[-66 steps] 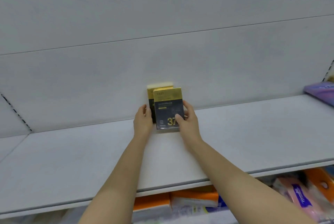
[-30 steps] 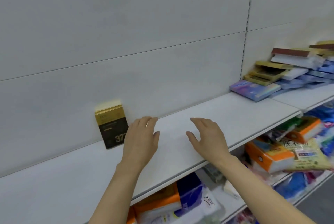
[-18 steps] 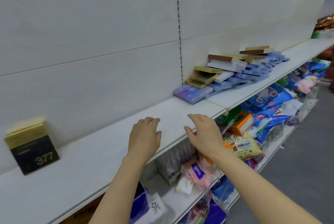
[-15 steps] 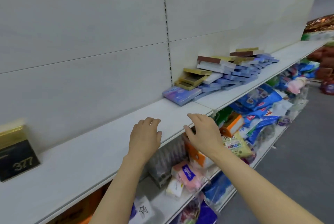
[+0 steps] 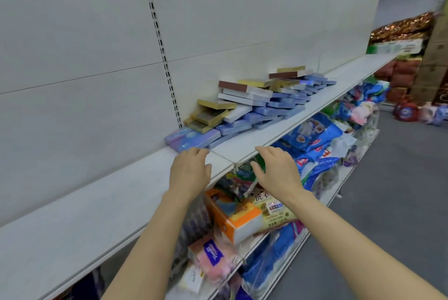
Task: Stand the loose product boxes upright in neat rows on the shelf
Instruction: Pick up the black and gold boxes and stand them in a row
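Note:
A heap of loose flat product boxes (image 5: pixel 257 105) lies on the white shelf (image 5: pixel 101 205), blue, gold, white and brown ones stacked crookedly against the back panel. The nearest is a purple-blue box (image 5: pixel 191 137) lying flat at the heap's left end. My left hand (image 5: pixel 189 171) hovers over the shelf's front part just below that box, fingers relaxed, holding nothing. My right hand (image 5: pixel 276 168) is out past the shelf's front edge, fingers spread and empty. The upright black-and-gold boxes are out of view.
Below the shelf, a lower shelf is crammed with tissue packs (image 5: pixel 232 217) and blue bags (image 5: pixel 312 135). A slotted upright (image 5: pixel 160 45) divides the back panel. A grey aisle floor (image 5: pixel 388 190) runs on the right, with more goods at the far end.
I let go of the upright black-and-gold boxes and my view swung right along the shelf. Both empty hands moved towards the heap of loose boxes, which is now close.

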